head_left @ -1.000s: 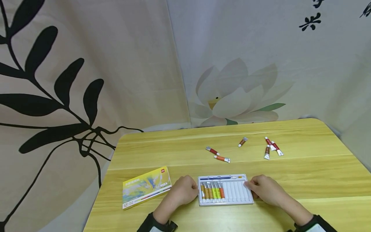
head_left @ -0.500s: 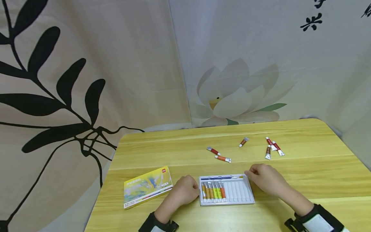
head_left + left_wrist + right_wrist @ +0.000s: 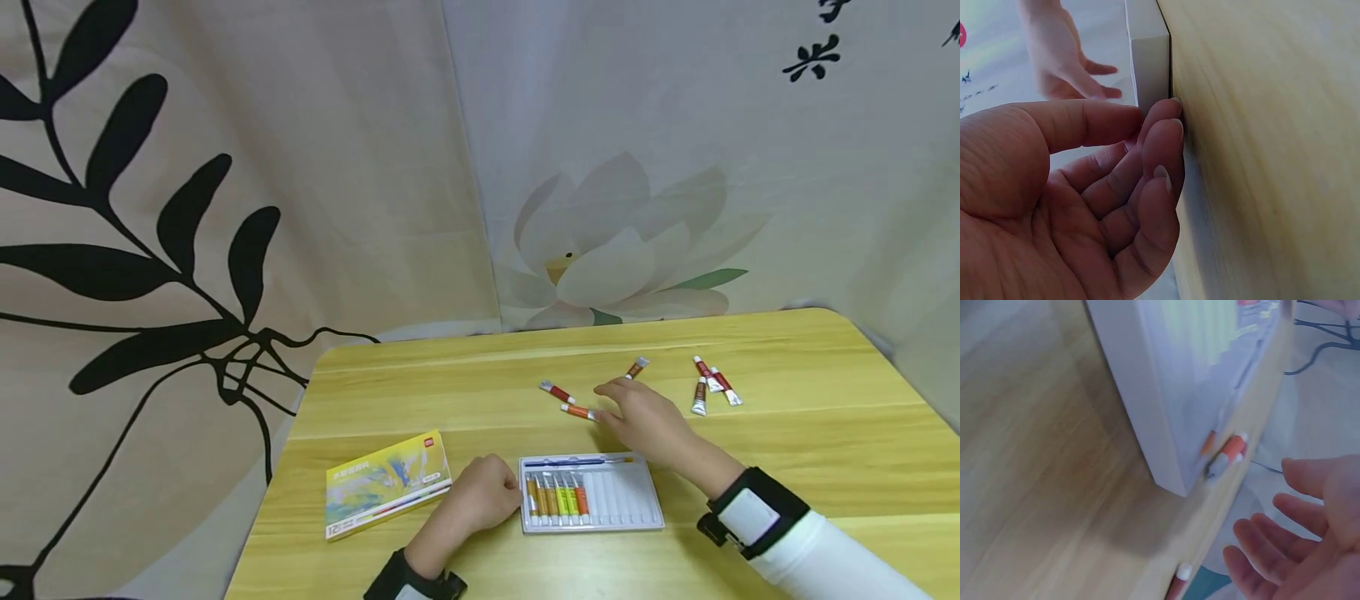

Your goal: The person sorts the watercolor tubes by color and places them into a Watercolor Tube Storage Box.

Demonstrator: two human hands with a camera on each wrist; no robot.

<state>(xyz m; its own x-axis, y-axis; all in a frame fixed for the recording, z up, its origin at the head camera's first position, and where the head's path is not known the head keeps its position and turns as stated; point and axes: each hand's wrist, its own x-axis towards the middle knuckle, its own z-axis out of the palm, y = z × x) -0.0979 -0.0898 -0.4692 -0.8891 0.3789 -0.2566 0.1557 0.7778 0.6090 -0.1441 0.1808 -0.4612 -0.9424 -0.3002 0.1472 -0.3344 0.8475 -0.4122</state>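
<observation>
A white plastic paint tray (image 3: pixel 637 500) lies on the table, with several yellow to orange paint tubes (image 3: pixel 557 500) in its left slots and a blue paintbrush (image 3: pixel 562 462) along its far side. My left hand (image 3: pixel 483 493) pinches the tray's left edge; in the left wrist view the thumb and curled fingers meet at the white tray end (image 3: pixel 1150 72). Beyond the tray, my right hand (image 3: pixel 647 417) hovers with fingers spread near a loose orange tube (image 3: pixel 577 412). Nothing is held in the right hand's relaxed fingers (image 3: pixel 1279 540) in the right wrist view.
A dark red tube (image 3: pixel 557 392) lies behind the orange one, and a brown tube (image 3: pixel 637 367) is partly covered by my right hand. Farther right are three reddish tubes (image 3: pixel 707 382). A yellow paint box (image 3: pixel 386 483) sits left of my left hand. A printed curtain (image 3: pixel 375 167) hangs behind the table.
My right hand has left the tray's right edge, lifting and moving forward and left toward the loose tubes, its fingers spreading. My left hand has stayed at the tray's left edge.
</observation>
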